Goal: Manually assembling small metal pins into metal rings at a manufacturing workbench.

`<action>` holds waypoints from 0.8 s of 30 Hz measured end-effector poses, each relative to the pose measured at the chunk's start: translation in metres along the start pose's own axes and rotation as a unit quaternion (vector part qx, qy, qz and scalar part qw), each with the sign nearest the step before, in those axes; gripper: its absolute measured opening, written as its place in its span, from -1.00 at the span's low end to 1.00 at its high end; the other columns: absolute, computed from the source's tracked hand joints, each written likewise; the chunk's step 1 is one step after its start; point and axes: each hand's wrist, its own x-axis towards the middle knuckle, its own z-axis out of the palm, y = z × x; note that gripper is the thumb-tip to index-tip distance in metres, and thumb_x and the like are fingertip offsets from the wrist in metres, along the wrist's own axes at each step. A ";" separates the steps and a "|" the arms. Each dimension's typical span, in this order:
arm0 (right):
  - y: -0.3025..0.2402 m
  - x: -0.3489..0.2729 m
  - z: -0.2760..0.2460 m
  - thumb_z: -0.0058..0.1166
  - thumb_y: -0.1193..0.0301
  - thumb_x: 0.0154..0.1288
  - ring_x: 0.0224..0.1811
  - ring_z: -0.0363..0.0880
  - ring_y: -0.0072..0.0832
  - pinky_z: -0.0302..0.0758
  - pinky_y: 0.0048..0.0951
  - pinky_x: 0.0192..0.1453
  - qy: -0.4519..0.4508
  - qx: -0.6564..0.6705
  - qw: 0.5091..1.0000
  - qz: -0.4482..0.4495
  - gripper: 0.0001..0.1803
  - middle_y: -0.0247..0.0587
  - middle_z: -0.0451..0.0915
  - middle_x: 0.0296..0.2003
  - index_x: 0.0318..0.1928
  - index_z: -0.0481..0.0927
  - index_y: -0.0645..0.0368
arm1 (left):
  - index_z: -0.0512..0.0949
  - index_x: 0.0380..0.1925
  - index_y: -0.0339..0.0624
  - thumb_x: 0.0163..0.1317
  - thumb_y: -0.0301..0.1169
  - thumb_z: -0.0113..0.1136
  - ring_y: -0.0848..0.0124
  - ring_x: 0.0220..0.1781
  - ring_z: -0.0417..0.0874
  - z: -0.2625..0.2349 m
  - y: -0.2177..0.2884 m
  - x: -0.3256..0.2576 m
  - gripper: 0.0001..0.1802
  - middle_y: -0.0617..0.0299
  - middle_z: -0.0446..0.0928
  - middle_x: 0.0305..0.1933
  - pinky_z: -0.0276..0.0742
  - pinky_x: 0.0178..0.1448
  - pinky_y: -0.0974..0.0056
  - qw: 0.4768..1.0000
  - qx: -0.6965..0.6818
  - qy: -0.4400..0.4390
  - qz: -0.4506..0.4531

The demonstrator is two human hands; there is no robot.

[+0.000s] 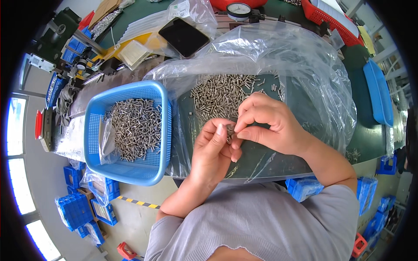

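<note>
My left hand [212, 148] is half curled, thumb up, with a few small metal pins [230, 130] between its fingers. At the same spot my right hand [273, 124] pinches thumb and forefinger together, touching those pins; the fingertips partly hide what each one grips. Just beyond both hands a wide heap of small silvery metal pins [217, 93] lies on a clear plastic sheet [313, 82]. To the left stands a blue plastic basket [164, 130] holding many similar metal pins [135, 128] and a clear plastic bag [107, 141].
Behind the plastic sheet lie a black phone [184, 37] and a round dial gauge [238, 11]. A metal stand [65, 26] rises at the far left. A red basket [333, 21] sits at the back right, a blue tray [377, 92] at the right edge.
</note>
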 end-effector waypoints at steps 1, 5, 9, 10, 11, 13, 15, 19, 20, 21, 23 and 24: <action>0.001 0.000 -0.001 0.26 0.53 0.05 -0.25 0.47 -0.36 0.41 -0.41 -0.17 -0.001 0.013 1.000 0.006 -0.85 -0.25 0.50 -0.32 -0.33 0.58 0.18 | 0.42 -0.15 -0.19 0.40 -0.24 -0.04 0.48 -0.37 0.43 0.000 0.000 0.001 -0.76 0.16 0.47 -0.28 0.39 -0.41 0.40 0.999 -0.012 -0.002 0.029; 0.017 0.003 -0.004 0.25 0.57 -0.06 -0.28 0.47 -0.34 0.44 -0.38 -0.22 0.047 -0.188 0.981 0.002 -0.77 -0.29 0.48 -0.33 -0.31 0.62 0.11 | 0.42 -0.05 -0.15 0.42 -0.26 -0.09 0.46 -0.29 0.39 -0.003 0.003 0.001 -0.75 0.12 0.42 -0.14 0.38 -0.35 0.40 0.996 -0.032 -0.021 0.078; 0.020 0.004 0.003 0.27 0.55 -0.13 -0.27 0.46 -0.34 0.43 -0.34 -0.22 0.007 -0.256 0.966 -0.048 -0.73 -0.33 0.47 -0.33 -0.31 0.63 0.06 | 0.42 -0.05 -0.15 0.42 -0.27 -0.09 0.46 -0.29 0.38 -0.003 0.003 0.001 -0.75 0.13 0.41 -0.15 0.36 -0.34 0.40 0.995 -0.059 -0.014 0.078; 0.021 0.004 0.004 0.27 0.54 -0.15 -0.26 0.45 -0.35 0.43 -0.33 -0.21 0.000 -0.275 0.960 -0.058 -0.73 -0.34 0.46 -0.34 -0.33 0.62 0.05 | 0.42 -0.05 -0.15 0.42 -0.27 -0.09 0.46 -0.29 0.38 -0.004 0.003 0.001 -0.75 0.13 0.41 -0.15 0.36 -0.34 0.40 0.995 -0.065 -0.018 0.074; 0.021 0.004 0.005 0.28 0.53 -0.18 -0.25 0.45 -0.36 0.42 -0.33 -0.21 -0.006 -0.295 0.953 -0.068 -0.74 -0.35 0.45 -0.35 -0.35 0.62 0.04 | 0.42 -0.05 -0.15 0.42 -0.27 -0.09 0.46 -0.29 0.38 -0.004 0.003 0.001 -0.76 0.13 0.41 -0.16 0.35 -0.33 0.40 0.995 -0.070 -0.021 0.070; 0.021 0.005 0.004 0.28 0.52 -0.18 -0.25 0.44 -0.36 0.42 -0.33 -0.21 -0.015 -0.297 0.953 -0.061 -0.75 -0.35 0.44 -0.36 -0.38 0.61 0.04 | 0.42 -0.05 -0.15 0.42 -0.27 -0.09 0.46 -0.30 0.38 -0.005 0.003 0.001 -0.76 0.13 0.40 -0.16 0.35 -0.33 0.40 0.995 -0.069 -0.022 0.066; 0.021 0.005 0.002 0.29 0.51 -0.19 -0.25 0.43 -0.36 0.41 -0.34 -0.21 -0.024 -0.299 0.952 -0.055 -0.77 -0.36 0.44 -0.36 -0.41 0.59 0.04 | 0.42 -0.05 -0.15 0.42 -0.27 -0.09 0.46 -0.30 0.37 -0.005 0.003 0.001 -0.76 0.13 0.40 -0.17 0.35 -0.33 0.40 0.995 -0.068 -0.023 0.064; 0.021 0.001 -0.002 0.28 0.52 -0.19 -0.28 0.43 -0.36 0.41 -0.34 -0.21 -0.036 -0.299 0.953 -0.036 -0.79 -0.36 0.43 -0.38 -0.45 0.57 0.07 | 0.40 -0.05 -0.18 0.40 -0.27 -0.06 0.48 -0.32 0.33 -0.003 0.004 0.001 -0.75 0.13 0.37 -0.17 0.33 -0.37 0.44 0.996 -0.058 -0.023 0.060; 0.021 0.001 -0.002 0.28 0.53 -0.19 -0.28 0.43 -0.36 0.41 -0.34 -0.22 -0.039 -0.301 0.952 -0.032 -0.80 -0.35 0.43 -0.38 -0.45 0.57 0.07 | 0.39 -0.05 -0.21 0.40 -0.26 -0.04 0.50 -0.33 0.28 -0.002 0.004 0.001 -0.72 0.14 0.34 -0.17 0.31 -0.40 0.49 0.997 -0.045 -0.021 0.059; 0.021 0.000 -0.002 0.28 0.53 -0.19 -0.28 0.43 -0.36 0.41 -0.34 -0.22 -0.039 -0.301 0.952 -0.032 -0.80 -0.35 0.43 -0.38 -0.45 0.57 0.07 | 0.39 -0.05 -0.21 0.40 -0.26 -0.04 0.50 -0.33 0.28 -0.001 0.004 0.001 -0.72 0.14 0.34 -0.17 0.31 -0.40 0.49 0.997 -0.045 -0.021 0.059; 0.021 -0.001 -0.003 0.28 0.53 -0.18 -0.29 0.42 -0.36 0.41 -0.34 -0.22 -0.043 -0.303 0.951 -0.029 -0.80 -0.35 0.44 -0.39 -0.45 0.57 0.08 | 0.39 -0.08 -0.23 0.39 -0.28 -0.03 0.50 -0.34 0.29 0.000 0.004 0.001 -0.74 0.13 0.35 -0.17 0.31 -0.41 0.48 0.997 -0.045 -0.014 0.056; 0.020 -0.001 -0.002 0.28 0.53 -0.18 -0.29 0.42 -0.36 0.41 -0.34 -0.22 -0.042 -0.303 0.952 -0.029 -0.80 -0.35 0.44 -0.39 -0.45 0.57 0.08 | 0.39 -0.08 -0.23 0.39 -0.28 -0.03 0.50 -0.34 0.29 0.000 0.003 0.001 -0.74 0.13 0.35 -0.17 0.31 -0.41 0.48 0.997 -0.045 -0.014 0.056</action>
